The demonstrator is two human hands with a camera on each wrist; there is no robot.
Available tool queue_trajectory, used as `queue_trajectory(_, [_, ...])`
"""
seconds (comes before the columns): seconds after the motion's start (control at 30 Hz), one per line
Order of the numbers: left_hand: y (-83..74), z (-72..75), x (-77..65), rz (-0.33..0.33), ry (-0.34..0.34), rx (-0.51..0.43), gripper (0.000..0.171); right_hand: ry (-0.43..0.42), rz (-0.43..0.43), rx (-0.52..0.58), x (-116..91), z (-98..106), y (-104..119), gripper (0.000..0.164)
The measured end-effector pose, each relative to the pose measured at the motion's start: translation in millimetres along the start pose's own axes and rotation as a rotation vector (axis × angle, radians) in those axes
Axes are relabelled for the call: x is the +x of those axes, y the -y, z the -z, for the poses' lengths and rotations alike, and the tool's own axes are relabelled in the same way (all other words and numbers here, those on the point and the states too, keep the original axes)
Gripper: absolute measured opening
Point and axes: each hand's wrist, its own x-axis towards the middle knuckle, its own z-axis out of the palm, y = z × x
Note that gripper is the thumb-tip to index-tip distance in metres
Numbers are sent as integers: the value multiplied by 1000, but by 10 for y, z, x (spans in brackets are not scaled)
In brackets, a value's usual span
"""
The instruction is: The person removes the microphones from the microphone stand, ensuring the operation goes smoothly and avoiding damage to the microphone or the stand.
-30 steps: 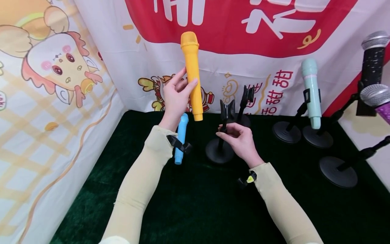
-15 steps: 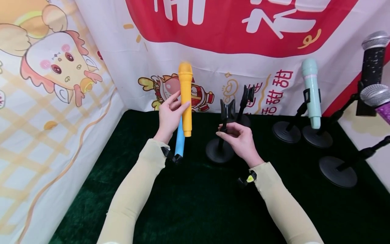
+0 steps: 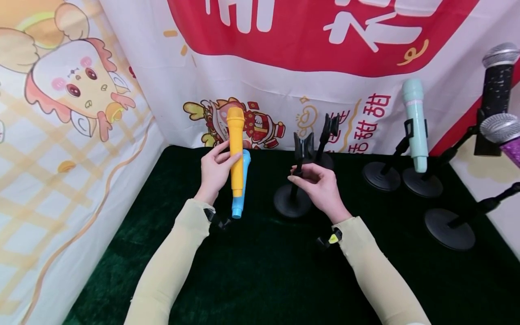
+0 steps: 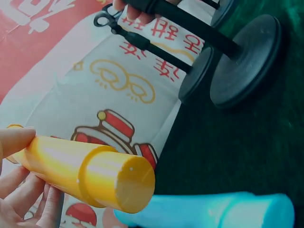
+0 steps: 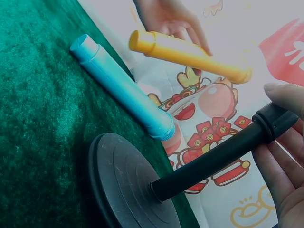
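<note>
Nearest, a pale sleeve [image 3: 162, 266] is seen on the left arm, over a green cloth [image 3: 260, 275]. Past it, the front stand [image 3: 292, 205] is found upright, its round base flat on the cloth. Its stem is pinched between the thumb and fingers of the right hand [image 3: 318, 187], just below the clip [image 3: 304, 146]; no microphone is carried in that clip.

To the left, the yellow microphone [image 3: 236, 153] is clamped between the thumb and fingers of the left hand [image 3: 215, 170]. It is held off the cloth, head upward and slightly tilted. The blue microphone [image 5: 124, 90] is noted lying on the cloth, partly covered by the yellow one in the head view; in the right wrist view the two are shown apart.

The step in hand is judged to be the handling of the yellow microphone while the front stand is steadied. For the next move, a firm left grip, clearance from the blue microphone and a level stand base are judged to be called for; the direction of travel cannot be determined.

Farther back, a second stand [image 3: 322, 146] is placed just behind the first. Well to the right, a mint microphone [image 3: 415, 124] is held in its own stand. Behind everything, a printed backdrop [image 3: 252, 67] is hung.
</note>
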Motion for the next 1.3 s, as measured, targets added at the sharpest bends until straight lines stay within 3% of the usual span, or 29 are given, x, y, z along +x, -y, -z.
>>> queue_trajectory(0.77, [493,458,-31,186,63,172,59,-13,-27,-24,-8,1,0,26])
queue_trajectory(1.3, [545,531,86,355,149,226,57,-9,-32,-23,-2,-2,0,26])
